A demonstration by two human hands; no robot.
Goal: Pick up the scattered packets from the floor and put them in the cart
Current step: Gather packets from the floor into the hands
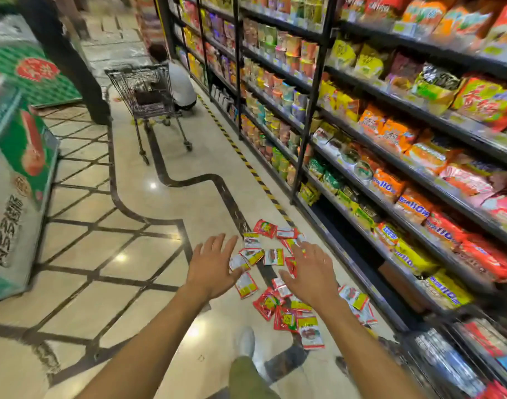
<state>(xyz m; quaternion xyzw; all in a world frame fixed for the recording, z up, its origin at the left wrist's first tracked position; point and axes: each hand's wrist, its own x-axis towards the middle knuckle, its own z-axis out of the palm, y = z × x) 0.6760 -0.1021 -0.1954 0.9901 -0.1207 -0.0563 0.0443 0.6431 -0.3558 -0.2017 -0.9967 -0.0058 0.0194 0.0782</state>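
Several small red, yellow and white packets [274,257] lie scattered on the tiled floor beside the bottom shelf, from about mid-frame down to near my shoe. My left hand [212,264] hovers above the left side of the pile with its fingers spread and straight, holding nothing. My right hand [311,273] hangs over the middle of the pile, fingers also spread, palm down and empty. A dark wire shopping cart [148,93] stands farther up the aisle, well beyond both hands.
Tall shelves [390,133] packed with snack bags run along the right. A person in a white top [180,84] crouches behind the cart. A green and white chest freezer [16,180] stands at the left, a dark pillar [71,61] behind it. My shoe [246,342] is below the packets.
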